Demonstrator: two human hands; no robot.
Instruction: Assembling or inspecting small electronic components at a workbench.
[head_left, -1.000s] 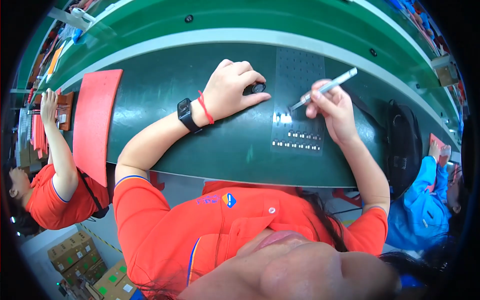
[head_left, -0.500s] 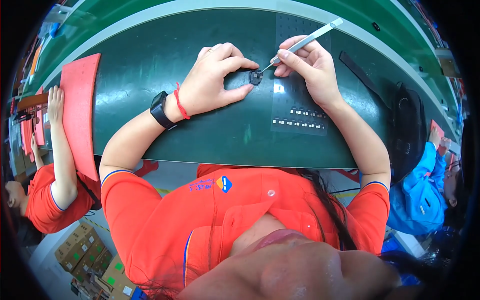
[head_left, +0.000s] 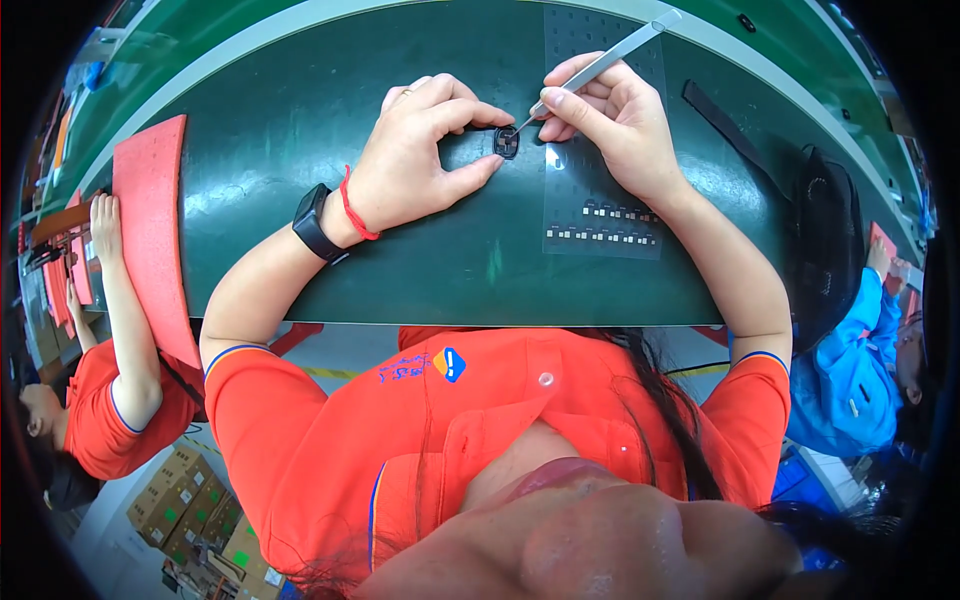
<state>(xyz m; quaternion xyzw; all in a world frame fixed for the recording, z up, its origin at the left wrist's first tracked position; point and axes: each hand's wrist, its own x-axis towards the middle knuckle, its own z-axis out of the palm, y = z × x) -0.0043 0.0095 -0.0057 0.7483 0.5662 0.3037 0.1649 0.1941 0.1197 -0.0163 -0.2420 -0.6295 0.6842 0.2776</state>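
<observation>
A small black rounded part (head_left: 507,143) lies on the green bench top. My left hand (head_left: 430,150) grips it by its edges between thumb and forefinger. Closed around a pair of silver tweezers (head_left: 615,58), my right hand (head_left: 610,115) slants them down to the left, and their fine tip reaches onto the black part. Whether the tip pinches anything is too small to tell. Beneath my right hand lies a clear plastic sheet (head_left: 575,195) carrying rows of small light pieces (head_left: 605,237) with dark tabs.
A black pouch (head_left: 825,245) and a black strap (head_left: 725,125) lie on the right of the bench (head_left: 330,110). A pink mat (head_left: 155,230) covers its left end. One co-worker in red (head_left: 130,400) sits at left, another in blue (head_left: 850,380) at right. Cardboard boxes (head_left: 180,490) stand on the floor.
The view has shifted slightly. The tweezers' tip now reaches further onto the black part, which sits more squarely between my left thumb and forefinger.
</observation>
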